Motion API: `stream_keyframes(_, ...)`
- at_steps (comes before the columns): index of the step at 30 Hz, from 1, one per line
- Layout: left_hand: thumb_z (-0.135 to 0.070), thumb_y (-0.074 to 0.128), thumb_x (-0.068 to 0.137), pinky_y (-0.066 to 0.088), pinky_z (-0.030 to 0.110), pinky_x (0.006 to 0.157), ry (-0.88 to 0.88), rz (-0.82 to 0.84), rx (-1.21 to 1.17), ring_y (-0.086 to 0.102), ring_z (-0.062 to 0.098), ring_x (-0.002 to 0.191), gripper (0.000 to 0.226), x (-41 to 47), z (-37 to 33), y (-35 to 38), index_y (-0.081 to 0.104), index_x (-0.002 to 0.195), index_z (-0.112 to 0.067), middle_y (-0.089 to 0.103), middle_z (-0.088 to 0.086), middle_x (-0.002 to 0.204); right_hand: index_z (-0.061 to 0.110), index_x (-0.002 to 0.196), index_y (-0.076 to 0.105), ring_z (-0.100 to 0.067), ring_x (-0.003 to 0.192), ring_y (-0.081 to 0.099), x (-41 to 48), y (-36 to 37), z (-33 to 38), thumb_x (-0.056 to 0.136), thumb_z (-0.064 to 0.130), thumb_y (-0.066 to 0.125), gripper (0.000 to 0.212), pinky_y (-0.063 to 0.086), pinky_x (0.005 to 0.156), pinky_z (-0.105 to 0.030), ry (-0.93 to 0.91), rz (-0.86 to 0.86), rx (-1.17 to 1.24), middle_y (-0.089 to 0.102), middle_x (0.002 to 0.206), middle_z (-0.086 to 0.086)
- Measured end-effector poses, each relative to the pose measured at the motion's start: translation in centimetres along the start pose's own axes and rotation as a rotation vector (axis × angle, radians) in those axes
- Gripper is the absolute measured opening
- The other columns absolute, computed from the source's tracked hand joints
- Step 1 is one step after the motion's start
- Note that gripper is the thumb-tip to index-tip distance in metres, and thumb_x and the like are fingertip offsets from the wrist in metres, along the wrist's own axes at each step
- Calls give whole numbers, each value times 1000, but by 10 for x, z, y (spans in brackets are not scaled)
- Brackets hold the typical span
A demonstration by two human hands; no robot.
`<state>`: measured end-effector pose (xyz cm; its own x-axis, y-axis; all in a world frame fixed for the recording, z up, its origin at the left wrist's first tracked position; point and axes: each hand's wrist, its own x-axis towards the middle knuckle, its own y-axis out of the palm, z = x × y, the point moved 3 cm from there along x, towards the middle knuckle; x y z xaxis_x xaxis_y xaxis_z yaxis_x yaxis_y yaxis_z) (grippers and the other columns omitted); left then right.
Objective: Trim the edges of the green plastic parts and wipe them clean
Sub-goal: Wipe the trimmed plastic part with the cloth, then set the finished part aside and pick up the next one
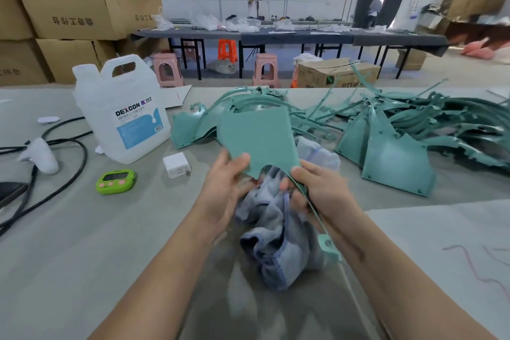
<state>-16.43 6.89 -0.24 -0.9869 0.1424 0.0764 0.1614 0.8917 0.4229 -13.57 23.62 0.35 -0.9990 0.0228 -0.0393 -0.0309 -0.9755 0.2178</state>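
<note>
I hold a flat green plastic part (258, 139) up over the table, its broad face toward me. My left hand (226, 188) pinches its lower left edge with the thumb on the front. My right hand (314, 190) grips the lower right edge, where a thin green strip runs down past my wrist. A crumpled grey-blue cloth (271, 232) hangs beneath the part between both hands; which hand holds it is unclear. More green parts lie behind: a pile of curved strips and panels (408, 124) to the right and a few (190, 127) to the left.
A white jug of cleaning fluid (121, 113) stands at the left, with a white charger block (176, 165), a green timer (116, 181), black cables (63, 163) and a white handheld device (41, 156) nearby. Cardboard boxes (69, 8) are stacked at the back left.
</note>
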Motion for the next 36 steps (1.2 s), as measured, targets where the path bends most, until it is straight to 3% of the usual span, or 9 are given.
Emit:
stream_keyframes(4,2,66,90,61,37,69,-69,-204,9,76,25,81,21,-2,1,12,70,109,-4,78,9,96,4,98,57,-13,28,26,-25,-13,7,107,11,42,19,22,38,-16,79,43,-281,49,55,-5)
stream_keyframes(7,-15,68,95,60,34,59,-59,-259,-26,77,24,78,10,-11,9,34,70,103,-10,79,6,91,7,102,57,-11,31,22,-52,-29,16,107,19,45,18,17,40,-16,129,-28,-286,41,54,-4)
stream_keyframes(11,-47,57,99,60,36,66,-114,-347,0,77,21,78,37,-32,16,76,70,96,-13,79,2,87,-8,106,58,-13,34,20,-100,-59,24,105,22,46,33,12,47,-25,132,-144,-266,39,49,-3)
stream_keyframes(15,-49,47,103,61,37,71,-172,-68,34,77,19,84,46,-66,23,142,80,85,-22,79,-2,90,-5,103,66,-15,32,16,-159,-106,28,105,27,47,37,13,47,-28,89,-293,-161,36,48,-7)
stream_keyframes(18,-10,59,96,60,32,64,-266,251,145,74,23,90,16,-101,49,198,74,97,-15,79,-1,93,-1,96,66,-14,29,16,-210,-145,21,106,27,47,35,19,40,-21,78,-456,-52,35,46,-7)
stream_keyframes(23,18,39,89,62,39,68,-596,506,-32,75,25,82,41,-185,130,276,65,107,-7,77,10,97,12,59,52,-20,39,21,-322,-200,-21,92,20,53,34,13,45,-32,90,-744,227,31,52,-10)
stream_keyframes(28,1,54,98,63,38,69,-852,543,61,76,24,88,20,-271,221,318,64,115,0,76,15,105,5,90,55,-19,39,26,-429,-235,-87,98,7,48,10,20,43,-32,49,-1044,546,45,62,-15)
stream_keyframes(33,-41,51,104,51,36,92,-1091,877,287,60,22,124,42,-359,277,346,55,140,-20,64,6,136,1,95,56,-13,34,31,-512,-271,-151,101,7,37,21,29,33,-25,12,-1235,932,45,58,-6)
stream_keyframes(36,-49,43,104,35,46,111,-1216,898,345,33,24,148,59,-391,289,355,32,156,-22,35,4,161,3,108,56,-17,61,51,-538,-317,-162,104,21,40,25,45,63,-26,-189,-1378,1177,58,80,-11)
